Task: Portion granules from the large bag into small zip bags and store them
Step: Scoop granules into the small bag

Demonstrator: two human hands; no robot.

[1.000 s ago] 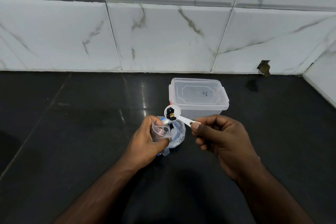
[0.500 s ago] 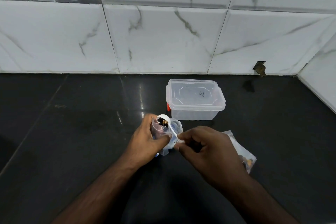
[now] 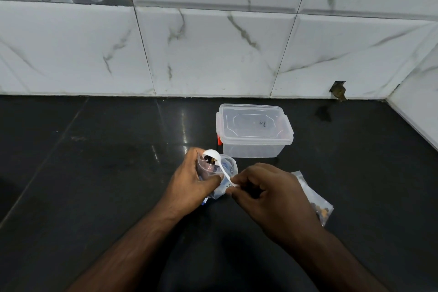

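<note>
Scoop going in at centre frame: the left hand point(image 3: 189, 181) grips a small zip bag point(image 3: 208, 169) open while the right hand point(image 3: 265, 193) pinches the white spoon point(image 3: 216, 161), tipped over its mouth. Next, empty the granules cleanly, then seal.

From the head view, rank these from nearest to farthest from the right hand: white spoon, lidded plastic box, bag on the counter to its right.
1. white spoon: handle pinched in the right hand.
2. bag on the counter: partly under its right edge.
3. lidded plastic box: farther back, toward the wall.
</note>
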